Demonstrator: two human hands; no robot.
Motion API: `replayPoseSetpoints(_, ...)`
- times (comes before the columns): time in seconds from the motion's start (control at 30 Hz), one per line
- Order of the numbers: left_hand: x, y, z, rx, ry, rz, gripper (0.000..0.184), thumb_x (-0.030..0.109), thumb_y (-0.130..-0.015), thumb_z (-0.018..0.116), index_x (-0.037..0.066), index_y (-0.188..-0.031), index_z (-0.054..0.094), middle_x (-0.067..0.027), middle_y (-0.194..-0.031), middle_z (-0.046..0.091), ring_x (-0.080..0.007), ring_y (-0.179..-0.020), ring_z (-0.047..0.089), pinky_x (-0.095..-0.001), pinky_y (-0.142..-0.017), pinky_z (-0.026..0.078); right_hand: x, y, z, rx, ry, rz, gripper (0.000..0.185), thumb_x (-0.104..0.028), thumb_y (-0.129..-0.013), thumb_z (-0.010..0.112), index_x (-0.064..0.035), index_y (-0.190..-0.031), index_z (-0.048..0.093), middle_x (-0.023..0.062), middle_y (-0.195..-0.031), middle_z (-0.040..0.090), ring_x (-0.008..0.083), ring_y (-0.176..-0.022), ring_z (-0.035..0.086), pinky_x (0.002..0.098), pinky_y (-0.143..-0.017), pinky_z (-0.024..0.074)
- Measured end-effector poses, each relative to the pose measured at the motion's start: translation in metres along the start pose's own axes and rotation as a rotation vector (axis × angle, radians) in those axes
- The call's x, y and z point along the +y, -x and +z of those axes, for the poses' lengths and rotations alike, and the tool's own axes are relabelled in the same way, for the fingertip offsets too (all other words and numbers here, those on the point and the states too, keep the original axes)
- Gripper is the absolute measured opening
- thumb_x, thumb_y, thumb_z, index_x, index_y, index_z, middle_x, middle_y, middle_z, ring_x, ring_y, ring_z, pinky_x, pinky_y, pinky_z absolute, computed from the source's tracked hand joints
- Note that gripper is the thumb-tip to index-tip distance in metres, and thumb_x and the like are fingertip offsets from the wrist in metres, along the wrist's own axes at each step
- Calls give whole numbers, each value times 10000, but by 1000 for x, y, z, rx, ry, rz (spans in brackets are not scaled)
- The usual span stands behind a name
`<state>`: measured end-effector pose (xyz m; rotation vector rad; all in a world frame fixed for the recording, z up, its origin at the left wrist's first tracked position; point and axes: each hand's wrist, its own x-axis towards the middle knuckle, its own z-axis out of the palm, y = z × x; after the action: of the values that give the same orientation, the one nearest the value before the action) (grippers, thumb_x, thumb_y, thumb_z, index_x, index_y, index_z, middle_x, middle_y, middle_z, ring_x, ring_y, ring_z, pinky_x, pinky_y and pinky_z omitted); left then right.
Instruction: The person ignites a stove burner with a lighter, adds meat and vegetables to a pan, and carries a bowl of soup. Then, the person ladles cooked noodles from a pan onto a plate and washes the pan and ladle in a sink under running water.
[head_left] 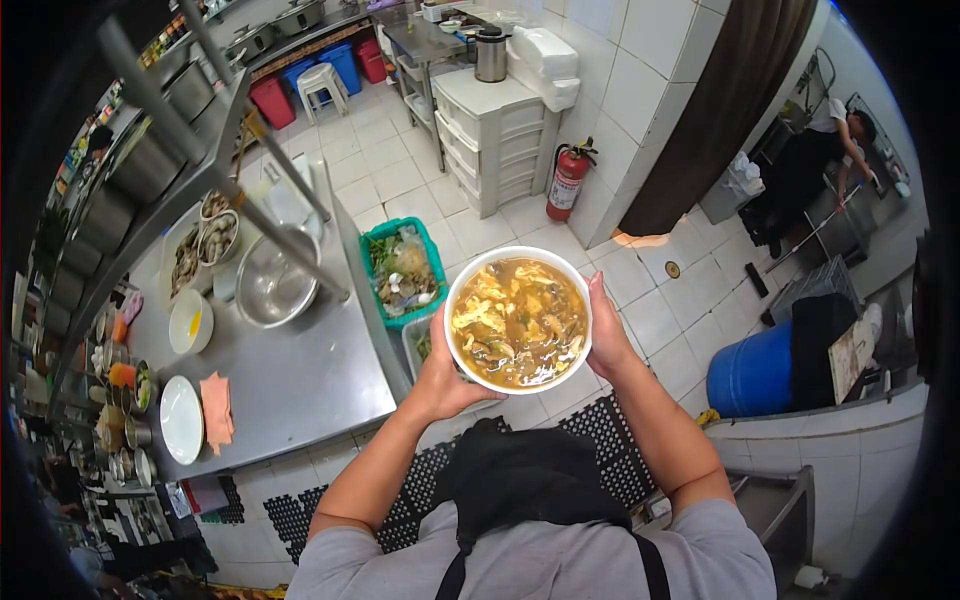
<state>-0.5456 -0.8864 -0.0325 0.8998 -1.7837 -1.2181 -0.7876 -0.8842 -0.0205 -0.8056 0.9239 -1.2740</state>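
A white bowl of soup (pixel 518 320) is held up in front of my chest, filled nearly to the rim with brown broth, yellow egg strands and dark strips. My left hand (pixel 440 372) grips its left side, with the fingers wrapped beneath it and partly hidden. On the opposite side, my right hand (pixel 608 335) presses against the wall, its thumb up near the rim. The bowl looks level.
To the left stands a steel table (pixel 300 385) bearing a metal mixing bowl (pixel 278 285), a white plate (pixel 182 420) and an orange cloth (pixel 216 412). Beyond are a green scrap basket (pixel 378 232), a fire extinguisher (pixel 568 182) and a blue drum (pixel 750 372). Another person (pixel 815 165) works at far right.
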Motion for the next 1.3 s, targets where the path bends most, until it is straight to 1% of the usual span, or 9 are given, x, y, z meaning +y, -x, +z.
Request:
replayPoseSetpoints(0.23, -11, -105, 31, 17, -54, 9, 1322, 152, -479, 944, 27, -1445, 50, -146, -1398, 323, -272, -1311, 371, -402, -1095, 336, -43, -94, -70, -59, 37, 11, 601, -485, -1016, 271, 14, -1294, 456, 139, -1244, 564, 185, -1133, 562, 323, -970, 455)
replayPoseSetpoints(0.43, -27, -193, 58, 138, -27, -20, 1308, 129, -478, 941, 29, -1435, 54, -147, -1381, 344, -265, -1302, 382, -396, -1093, 343, -81, -188, -117, -149, 103, 28, 615, -507, -1009, 272, 0, -1292, 474, 125, -1245, 572, 187, -1132, 570, 334, -963, 469)
replayPoseSetpoints(0.53, -34, -234, 63, 189, 12, -62, 1317, 123, -486, 936, 33, -1437, 30, -154, -1390, 340, -270, -1312, 372, -398, -1096, 340, -98, -236, -135, -190, 64, 72, 599, -489, -1015, 292, 22, -1269, 475, 114, -1245, 561, 154, -1125, 542, 305, -973, 430)
replayPoseSetpoints(0.67, -47, -287, 58, 239, -5, -82, 1324, 126, -505, 929, 39, -1441, -3, -167, -1394, 348, -279, -1321, 360, -399, -1102, 329, -114, -298, -147, -257, 37, 140, 636, -514, -1008, 270, 17, -1293, 471, 126, -1266, 555, 175, -1163, 539, 319, -991, 439)
replayPoseSetpoints(0.7, -49, -300, 54, 245, -62, -66, 1324, 124, -507, 929, 39, -1440, -6, -170, -1393, 349, -282, -1322, 360, -400, -1105, 324, -113, -317, -149, -272, 69, 132, 658, -560, -993, 218, -38, -1322, 445, 133, -1282, 542, 214, -1165, 547, 360, -991, 446)
replayPoseSetpoints(0.93, -88, -388, -4, 287, -139, -72, 1327, 146, -490, 938, 28, -1443, 23, -171, -1406, 319, -290, -1334, 342, -402, -1118, 299, -122, -427, -129, -301, 20, 155, 699, -576, -986, 194, -3, -1302, 440, 153, -1262, 551, 239, -1148, 565, 377, -971, 471)
replayPoseSetpoints(1.0, -99, -414, -28, 222, -103, -33, 1299, 135, -535, 921, 24, -1431, -13, -186, -1409, 304, -302, -1346, 327, -392, -1117, 296, -119, -462, -121, -283, -4, 158, 703, -578, -985, 196, -1, -1303, 439, 154, -1260, 552, 241, -1146, 567, 376, -969, 473)
replayPoseSetpoints(1.17, -130, -481, -84, 174, -100, -49, 1302, 143, -538, 922, 25, -1435, -14, -180, -1403, 299, -300, -1360, 299, -397, -1125, 280, -110, -553, -109, -280, -66, 161, 701, -579, -984, 217, 3, -1304, 441, 160, -1254, 556, 248, -1145, 570, 375, -958, 484)
replayPoseSetpoints(1.3, -154, -540, -132, 175, -130, -38, 1322, 158, -520, 930, 32, -1443, -8, -172, -1428, 235, -302, -1368, 276, -403, -1131, 277, -113, -624, -88, -249, -45, 158, 684, -570, -987, 229, -1, -1298, 448, 167, -1255, 556, 248, -1140, 574, 373, -960, 483)
